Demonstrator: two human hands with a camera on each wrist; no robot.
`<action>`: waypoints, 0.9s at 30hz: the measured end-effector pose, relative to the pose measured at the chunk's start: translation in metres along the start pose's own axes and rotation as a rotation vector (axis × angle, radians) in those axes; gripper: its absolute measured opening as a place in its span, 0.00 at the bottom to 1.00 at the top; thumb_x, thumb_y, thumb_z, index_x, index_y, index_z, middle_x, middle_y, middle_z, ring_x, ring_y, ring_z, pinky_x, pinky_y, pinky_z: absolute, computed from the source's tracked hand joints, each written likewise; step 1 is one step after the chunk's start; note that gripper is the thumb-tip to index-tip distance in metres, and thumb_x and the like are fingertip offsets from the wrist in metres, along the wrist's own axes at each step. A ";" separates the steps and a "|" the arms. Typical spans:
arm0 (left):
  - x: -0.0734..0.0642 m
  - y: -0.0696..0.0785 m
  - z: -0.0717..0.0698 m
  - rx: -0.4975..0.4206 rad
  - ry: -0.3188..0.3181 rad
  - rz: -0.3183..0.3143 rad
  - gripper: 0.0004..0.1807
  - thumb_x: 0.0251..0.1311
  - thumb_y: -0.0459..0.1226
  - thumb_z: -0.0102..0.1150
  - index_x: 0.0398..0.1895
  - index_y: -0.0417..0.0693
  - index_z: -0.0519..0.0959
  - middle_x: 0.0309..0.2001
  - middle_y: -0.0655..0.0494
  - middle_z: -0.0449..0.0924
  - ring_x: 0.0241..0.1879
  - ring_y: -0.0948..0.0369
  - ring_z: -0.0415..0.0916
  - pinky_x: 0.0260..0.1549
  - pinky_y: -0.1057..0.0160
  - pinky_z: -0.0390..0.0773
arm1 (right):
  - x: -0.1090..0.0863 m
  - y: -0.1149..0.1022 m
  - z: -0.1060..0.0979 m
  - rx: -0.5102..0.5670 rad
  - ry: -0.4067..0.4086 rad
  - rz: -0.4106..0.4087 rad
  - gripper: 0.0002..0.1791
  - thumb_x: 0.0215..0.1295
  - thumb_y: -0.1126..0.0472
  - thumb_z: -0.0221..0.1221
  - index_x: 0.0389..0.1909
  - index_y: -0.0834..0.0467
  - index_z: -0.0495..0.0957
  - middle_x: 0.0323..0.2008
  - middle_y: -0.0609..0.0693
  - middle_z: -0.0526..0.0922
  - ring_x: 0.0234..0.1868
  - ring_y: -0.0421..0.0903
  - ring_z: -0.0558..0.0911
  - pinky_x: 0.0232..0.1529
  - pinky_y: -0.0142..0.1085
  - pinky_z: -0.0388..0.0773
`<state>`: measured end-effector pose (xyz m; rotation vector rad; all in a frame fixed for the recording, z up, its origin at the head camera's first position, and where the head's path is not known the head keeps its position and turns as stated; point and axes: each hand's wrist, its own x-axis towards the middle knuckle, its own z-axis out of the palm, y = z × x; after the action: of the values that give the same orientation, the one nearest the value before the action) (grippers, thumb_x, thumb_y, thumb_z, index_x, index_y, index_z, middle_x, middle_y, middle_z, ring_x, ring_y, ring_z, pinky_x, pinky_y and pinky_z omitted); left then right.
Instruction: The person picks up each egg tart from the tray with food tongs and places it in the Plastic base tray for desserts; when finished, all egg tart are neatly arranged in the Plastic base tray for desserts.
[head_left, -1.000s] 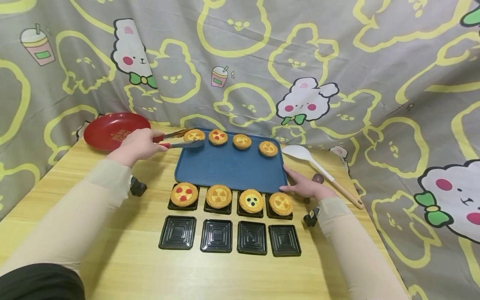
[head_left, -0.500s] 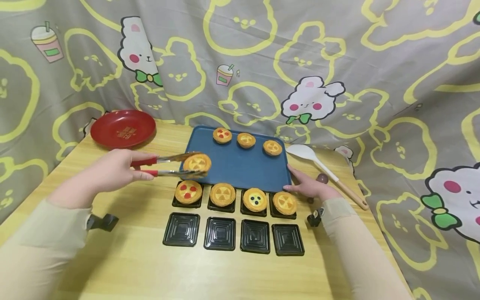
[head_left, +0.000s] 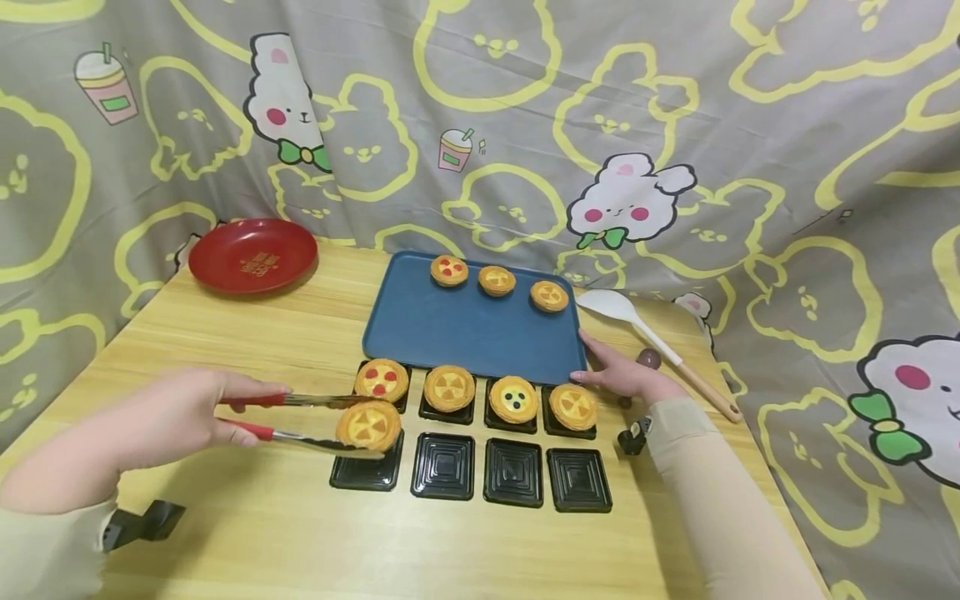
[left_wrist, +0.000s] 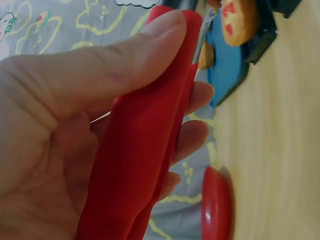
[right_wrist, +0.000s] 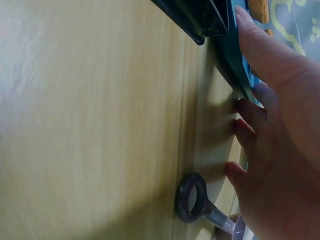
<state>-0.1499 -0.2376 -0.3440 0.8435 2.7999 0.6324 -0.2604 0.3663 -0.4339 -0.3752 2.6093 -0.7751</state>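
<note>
My left hand (head_left: 172,421) grips a pair of tongs (left_wrist: 142,120) by their red handles. Between the tongs' metal arms is a tart with a crossed pastry top (head_left: 369,427), above the front-left black square tray (head_left: 365,475), which it partly covers. Whether the tart touches that tray I cannot tell. My right hand (head_left: 618,372) rests at the right edge of a blue baking tray (head_left: 465,325), its thumb (right_wrist: 260,47) touching the rim and its other fingers extended beside it. At the blue tray's back edge lie three tarts, one of them topped with red pieces (head_left: 449,271).
Behind the front black trays, several more black trays each hold a tart, such as the blueberry-dotted one (head_left: 513,400). A red plate (head_left: 253,256) stands at the back left. A white ladle-like spoon with a wooden handle (head_left: 660,346) lies right, near a dark round object (head_left: 649,358).
The tongs have carried the crossed-top tart from the blue tray's back-left corner forward to the front-left black tray. My right hand has stayed at the blue tray's edge.
</note>
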 end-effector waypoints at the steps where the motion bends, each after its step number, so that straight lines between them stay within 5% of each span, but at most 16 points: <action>1: -0.002 -0.001 0.002 -0.007 -0.017 -0.002 0.33 0.43 0.49 0.78 0.57 0.53 0.83 0.51 0.59 0.83 0.51 0.55 0.79 0.47 0.49 0.77 | -0.001 -0.001 0.000 0.001 0.001 -0.006 0.55 0.67 0.43 0.61 0.79 0.56 0.33 0.77 0.63 0.37 0.75 0.65 0.42 0.69 0.60 0.42; 8: -0.003 -0.003 0.017 -0.027 -0.049 0.031 0.32 0.42 0.46 0.79 0.57 0.56 0.83 0.53 0.63 0.82 0.53 0.57 0.78 0.50 0.52 0.76 | -0.009 0.003 0.001 0.002 0.009 -0.018 0.55 0.69 0.44 0.59 0.79 0.57 0.32 0.77 0.65 0.36 0.74 0.67 0.41 0.68 0.63 0.41; 17: -0.005 -0.002 0.022 -0.058 -0.074 -0.023 0.35 0.39 0.43 0.80 0.57 0.53 0.83 0.54 0.58 0.82 0.54 0.52 0.78 0.50 0.46 0.75 | -0.002 0.001 0.004 -0.001 0.005 -0.028 0.55 0.68 0.43 0.60 0.79 0.57 0.33 0.76 0.65 0.37 0.74 0.68 0.42 0.68 0.63 0.42; 23: -0.001 -0.001 0.015 -0.115 -0.095 -0.031 0.38 0.39 0.43 0.81 0.60 0.47 0.80 0.54 0.51 0.82 0.53 0.50 0.78 0.49 0.45 0.76 | 0.001 0.001 0.003 0.008 0.006 -0.017 0.56 0.67 0.42 0.60 0.79 0.55 0.32 0.77 0.65 0.37 0.74 0.67 0.42 0.68 0.62 0.42; 27: 0.015 0.000 0.002 -0.156 -0.042 0.005 0.41 0.42 0.47 0.80 0.62 0.41 0.78 0.54 0.47 0.81 0.52 0.49 0.79 0.49 0.43 0.75 | -0.001 0.000 0.004 0.006 0.016 -0.051 0.55 0.68 0.43 0.60 0.79 0.58 0.33 0.76 0.67 0.37 0.73 0.70 0.42 0.67 0.64 0.41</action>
<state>-0.1617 -0.2285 -0.3465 0.8232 2.6706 0.8115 -0.2584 0.3650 -0.4365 -0.4369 2.6209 -0.8056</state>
